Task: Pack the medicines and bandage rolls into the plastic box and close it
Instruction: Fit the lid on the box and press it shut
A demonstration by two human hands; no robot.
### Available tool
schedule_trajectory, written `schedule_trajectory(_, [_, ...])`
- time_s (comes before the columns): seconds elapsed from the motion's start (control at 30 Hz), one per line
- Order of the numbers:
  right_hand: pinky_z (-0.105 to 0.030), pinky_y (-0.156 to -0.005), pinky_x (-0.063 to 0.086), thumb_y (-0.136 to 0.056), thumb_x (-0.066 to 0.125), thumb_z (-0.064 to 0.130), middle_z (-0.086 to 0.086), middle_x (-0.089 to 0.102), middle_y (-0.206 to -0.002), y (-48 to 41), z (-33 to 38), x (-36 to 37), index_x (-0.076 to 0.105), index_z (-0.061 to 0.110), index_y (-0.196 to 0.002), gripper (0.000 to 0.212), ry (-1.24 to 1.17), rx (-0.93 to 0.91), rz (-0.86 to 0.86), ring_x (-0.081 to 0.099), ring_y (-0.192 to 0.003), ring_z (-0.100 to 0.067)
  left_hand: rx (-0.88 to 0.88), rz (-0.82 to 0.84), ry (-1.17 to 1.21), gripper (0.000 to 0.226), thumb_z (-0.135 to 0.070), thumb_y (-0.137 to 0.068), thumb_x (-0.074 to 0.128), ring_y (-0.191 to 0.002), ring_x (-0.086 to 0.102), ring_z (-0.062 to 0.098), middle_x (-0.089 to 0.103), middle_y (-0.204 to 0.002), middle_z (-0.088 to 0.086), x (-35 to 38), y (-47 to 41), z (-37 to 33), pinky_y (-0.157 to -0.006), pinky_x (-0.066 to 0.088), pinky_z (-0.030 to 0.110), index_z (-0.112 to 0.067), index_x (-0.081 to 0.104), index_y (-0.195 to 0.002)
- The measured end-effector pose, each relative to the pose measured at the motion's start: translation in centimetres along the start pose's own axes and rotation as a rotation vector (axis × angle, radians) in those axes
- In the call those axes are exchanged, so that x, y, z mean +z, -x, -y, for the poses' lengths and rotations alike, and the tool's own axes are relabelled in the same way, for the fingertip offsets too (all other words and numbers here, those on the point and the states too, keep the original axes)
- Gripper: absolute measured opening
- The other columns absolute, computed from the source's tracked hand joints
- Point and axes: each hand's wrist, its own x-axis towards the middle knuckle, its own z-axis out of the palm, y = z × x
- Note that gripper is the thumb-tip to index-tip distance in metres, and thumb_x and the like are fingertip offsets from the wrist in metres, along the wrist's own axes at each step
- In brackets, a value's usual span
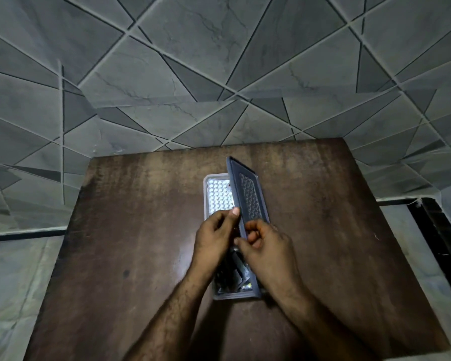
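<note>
A clear plastic box [208, 181] lies lengthwise in the middle of the brown table. Inside it a silver blister strip of pills [219, 198] shows at the far end, and darker medicine packs [235, 278] at the near end. The dark blue lid [249, 198] stands tilted on its long edge above the box's right side. My left hand [214, 235] pinches the lid's left edge with thumb and fingers. My right hand [264, 246] grips the lid's near part with curled fingers. No bandage rolls are visible.
The brown wooden table [130, 230] stands against a grey wall of angular tiles [219, 61]. Pale floor [16, 282] shows to the left and right of the table, with a dark strip [438, 230] at the right.
</note>
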Motion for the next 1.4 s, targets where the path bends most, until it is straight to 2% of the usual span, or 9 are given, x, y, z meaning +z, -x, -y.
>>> schedule_trajectory(0.07, [-0.011, -0.064, 0.039, -0.081, 0.069, 0.029, 0.013, 0.054, -0.082, 0.6, 0.4, 0.9, 0.063, 0.028, -0.104, 0.023, 0.071, -0.088, 0.046, 0.051, -0.069, -0.002, -0.004, -0.018, 0.048, 0.025, -0.036, -0.084, 0.071, -0.060, 0.053, 0.011, 0.059, -0.062, -0.003, -0.2, -0.3, 0.2, -0.061, 0.043, 0.031, -0.015, 0.062, -0.072])
schedule_trajectory(0.17, [-0.027, -0.076, 0.052, -0.082, 0.067, 0.030, 0.011, 0.056, -0.090, 1.0, 0.1, 1.8, 0.062, 0.028, -0.111, 0.030, 0.097, -0.171, 0.138, 0.055, -0.074, -0.006, -0.096, -0.082, 0.161, 0.015, -0.014, -0.080, 0.076, -0.064, 0.058, 0.017, 0.062, -0.067, 0.004, -1.0, -0.6, 0.8, -0.067, 0.047, 0.033, -0.019, 0.063, -0.074])
schedule_trajectory(0.27, [-0.026, -0.082, 0.052, -0.083, 0.068, 0.028, 0.004, 0.064, -0.098, 0.4, -1.0, 1.6, 0.065, 0.023, -0.111, 0.028, 0.070, -0.197, 0.132, 0.061, -0.082, -0.007, -0.132, -0.111, 0.168, 0.010, -0.004, -0.083, 0.071, -0.065, 0.059, 0.017, 0.066, -0.070, 0.004, -2.3, -1.0, 1.8, -0.065, 0.049, 0.027, -0.013, 0.066, -0.082])
schedule_trajectory(0.4, [-0.037, -0.091, 0.051, -0.085, 0.065, 0.027, -0.009, 0.065, -0.112, -1.7, -3.8, 0.6, 0.064, 0.016, -0.117, 0.033, 0.172, -0.030, 0.057, 0.063, -0.103, -0.027, -0.181, -0.110, 0.239, 0.013, -0.001, -0.087, 0.064, -0.066, 0.068, 0.015, 0.074, -0.080, 0.009, -3.6, -1.2, 2.4, -0.065, 0.056, 0.026, 0.000, 0.069, -0.099])
schedule_trajectory(0.6, [-0.031, -0.085, 0.049, -0.089, 0.061, 0.024, -0.014, 0.068, -0.115, -3.0, -6.0, 0.6, 0.061, 0.011, -0.119, 0.033, 0.218, 0.184, 0.154, 0.063, -0.104, -0.029, -0.180, -0.198, -0.073, 0.030, -0.032, -0.073, 0.079, -0.086, 0.074, 0.016, 0.078, -0.092, -0.003, -4.8, -2.1, 3.9, -0.088, 0.058, 0.041, -0.023, 0.076, -0.101])
schedule_trajectory(0.83, [-0.022, -0.072, 0.042, -0.088, 0.064, 0.023, -0.008, 0.072, -0.106, -2.9, -6.6, 0.9, 0.066, 0.012, -0.110, 0.025, 0.147, 0.209, 0.110, 0.066, -0.094, -0.024, -0.039, -0.269, -0.323, 0.026, -0.027, -0.084, 0.072, -0.084, 0.066, 0.007, 0.074, -0.093, -0.007, -4.1, -1.6, 2.8, -0.081, 0.049, 0.023, -0.020, 0.075, -0.109])
schedule_trajectory(1.0, [-0.019, -0.075, 0.041, -0.088, 0.065, 0.021, -0.006, 0.072, -0.108, -3.1, -6.7, 0.8, 0.066, 0.012, -0.115, 0.029, 0.125, 0.218, 0.088, 0.066, -0.097, -0.022, -0.067, -0.234, -0.394, 0.022, -0.030, -0.087, 0.068, -0.084, 0.068, 0.008, 0.070, -0.085, -0.014, -4.2, -1.6, 3.4, -0.077, 0.049, 0.023, -0.023, 0.075, -0.107])
schedule_trajectory(1.23, [-0.032, -0.082, 0.054, -0.085, 0.067, 0.029, -0.002, 0.075, -0.097, -2.8, -7.1, 1.0, 0.069, 0.019, -0.106, 0.023, 0.113, 0.270, 0.022, 0.067, -0.089, -0.022, -0.056, -0.218, -0.402, 0.025, -0.031, -0.087, 0.068, -0.090, 0.067, 0.008, 0.076, -0.104, -0.003, -4.3, -2.1, 3.9, -0.082, 0.049, 0.022, -0.023, 0.075, -0.110])
schedule_trajectory(1.4, [-0.031, -0.078, 0.054, -0.085, 0.067, 0.030, -0.001, 0.074, -0.093, -2.5, -7.1, 1.3, 0.069, 0.019, -0.099, 0.019, 0.103, 0.280, -0.041, 0.067, -0.084, -0.020, -0.065, -0.237, -0.427, 0.029, -0.034, -0.086, 0.068, -0.092, 0.066, 0.007, 0.076, -0.106, -0.002, -4.2, -2.4, 4.1, -0.081, 0.043, 0.018, -0.022, 0.074, -0.112])
